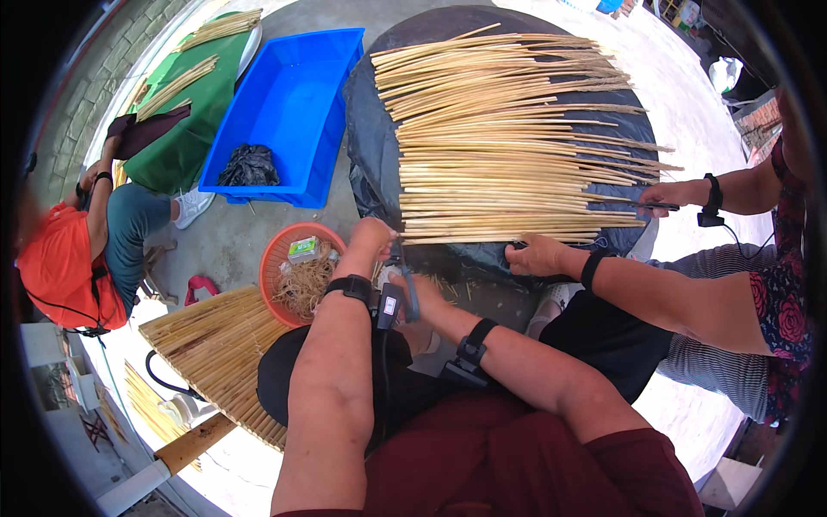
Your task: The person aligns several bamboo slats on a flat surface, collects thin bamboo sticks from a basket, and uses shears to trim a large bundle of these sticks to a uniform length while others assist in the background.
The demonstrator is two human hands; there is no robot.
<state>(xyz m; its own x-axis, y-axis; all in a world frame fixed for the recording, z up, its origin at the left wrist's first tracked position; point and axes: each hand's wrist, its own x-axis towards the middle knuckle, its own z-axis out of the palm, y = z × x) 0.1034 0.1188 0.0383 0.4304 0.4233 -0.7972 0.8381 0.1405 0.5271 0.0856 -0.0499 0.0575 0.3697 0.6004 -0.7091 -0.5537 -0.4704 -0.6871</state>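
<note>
My left hand (372, 239) is closed at the lower left end of the rows of pale reed stalks (482, 164) laid on a round table with a dark plastic cover (366, 112); what its fingers grip is too small to make out. Just below it, my right hand (415, 295) has curled fingers beside a narrow grey-blue strip (411, 289) and a small dark object, and I cannot make out exactly what it holds.
A co-worker at right has one hand (538, 254) at the reeds' edge, another (663, 196) holding a dark tool. An orange-clad person (65, 267) sits left by a green-covered table (202, 95). Around me are a blue bin (289, 95), red basket (276, 284) and slatted reed mat (215, 345).
</note>
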